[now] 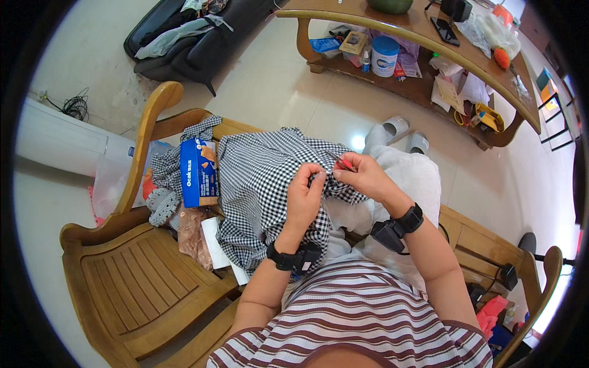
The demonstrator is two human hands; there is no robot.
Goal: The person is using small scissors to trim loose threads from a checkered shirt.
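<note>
A black-and-white gingham cloth [257,170] lies over my lap and across the bench to the left. Above its right part, my right hand [361,175] holds a small red-handled tool [345,164], perhaps thread snips, with its dark tips pointing up and left. My left hand [309,186] is just left of it, thumb and forefinger pinched together near the cloth; whatever is between them is too small to tell. A gap separates the two hands. Each wrist bears a black strap with a small device.
Beside the cloth stands a blue cracker box [199,172] on the wooden bench [138,276], near white paper [215,244] and a crocheted grey item [163,207]. Ahead is a wooden coffee table [414,34] with a phone [445,31] and bags. A black seat [193,50] stands at upper left.
</note>
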